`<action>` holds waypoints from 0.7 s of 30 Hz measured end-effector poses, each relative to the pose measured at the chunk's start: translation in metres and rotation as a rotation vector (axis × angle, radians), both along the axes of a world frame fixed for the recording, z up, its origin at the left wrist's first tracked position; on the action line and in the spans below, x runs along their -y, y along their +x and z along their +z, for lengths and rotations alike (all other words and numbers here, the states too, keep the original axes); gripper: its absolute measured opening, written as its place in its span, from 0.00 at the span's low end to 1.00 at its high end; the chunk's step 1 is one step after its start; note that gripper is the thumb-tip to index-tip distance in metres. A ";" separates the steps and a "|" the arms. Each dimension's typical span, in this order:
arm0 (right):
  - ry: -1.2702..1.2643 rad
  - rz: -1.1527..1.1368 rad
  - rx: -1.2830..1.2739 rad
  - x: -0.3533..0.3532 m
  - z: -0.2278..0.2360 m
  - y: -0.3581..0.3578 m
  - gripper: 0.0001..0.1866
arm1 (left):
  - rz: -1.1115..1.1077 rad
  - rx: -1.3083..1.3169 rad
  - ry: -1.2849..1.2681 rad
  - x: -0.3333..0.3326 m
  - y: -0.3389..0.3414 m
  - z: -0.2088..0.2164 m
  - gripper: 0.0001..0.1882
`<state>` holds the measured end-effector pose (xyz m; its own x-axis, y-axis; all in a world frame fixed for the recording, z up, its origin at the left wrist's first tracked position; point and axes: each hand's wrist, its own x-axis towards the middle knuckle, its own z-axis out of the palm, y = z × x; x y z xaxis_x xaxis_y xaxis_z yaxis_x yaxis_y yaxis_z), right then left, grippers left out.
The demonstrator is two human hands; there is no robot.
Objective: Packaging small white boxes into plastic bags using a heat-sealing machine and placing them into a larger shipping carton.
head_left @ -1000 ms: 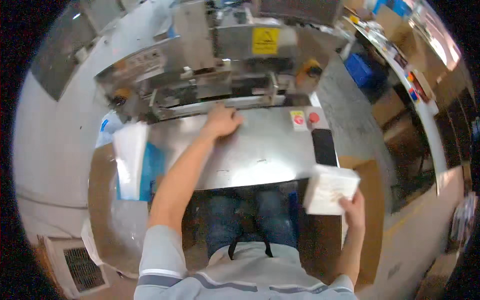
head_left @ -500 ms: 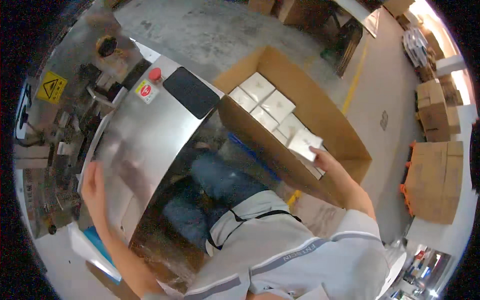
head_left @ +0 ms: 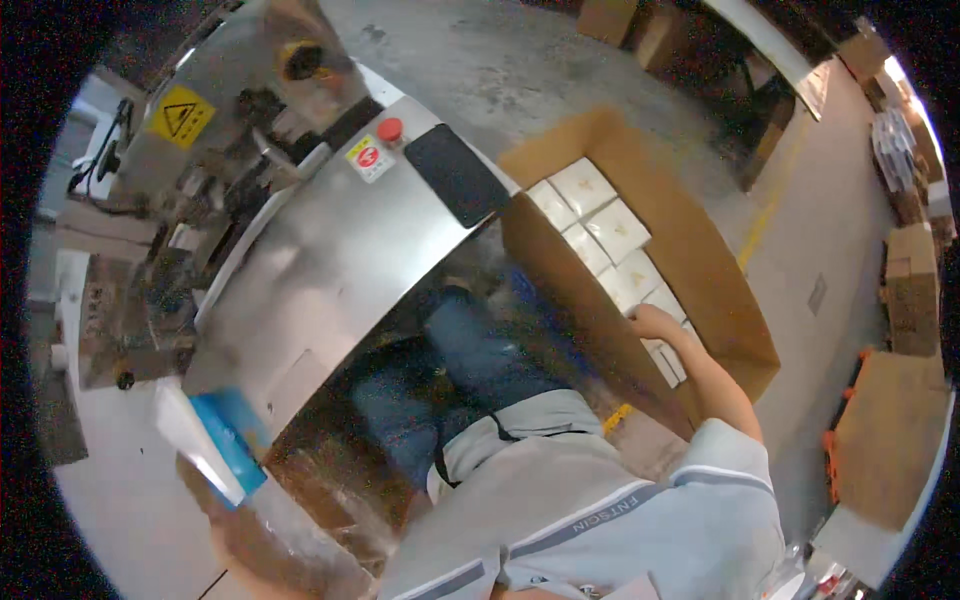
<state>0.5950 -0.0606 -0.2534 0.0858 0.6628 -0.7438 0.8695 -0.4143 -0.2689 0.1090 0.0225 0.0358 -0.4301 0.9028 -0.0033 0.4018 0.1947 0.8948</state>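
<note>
My right hand reaches into an open brown carton at the right. Its fingers are curled at the near edge of a white square packet, which they appear to grip. Several more white packets lie side by side in rows inside the carton. My left hand is low at the left, smeared by motion, beside crumpled clear plastic. Its fingers cannot be made out. Just above it is a blue and white packet or stack.
A metal machine top curves along my left, bearing a dark flat panel and a red button. Machine parts and a yellow warning sign are farther left. Stacked cartons stand at the far right.
My left hand has drawn back from the machine top toward the lower left. My right hand has lowered the white packet among the others in the carton. The view has shifted.
</note>
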 end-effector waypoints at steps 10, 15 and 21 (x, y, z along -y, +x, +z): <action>0.669 -0.093 -0.158 -0.124 0.159 -0.075 0.28 | 0.166 -0.687 -0.040 -0.098 -0.449 -0.041 0.27; 0.849 -0.079 -0.401 -0.137 0.199 -0.091 0.26 | 0.543 -0.643 0.034 -0.085 -0.450 -0.048 0.31; 0.876 -0.090 -0.470 -0.152 0.247 -0.140 0.27 | 0.571 -0.703 0.338 -0.057 -0.428 -0.015 0.16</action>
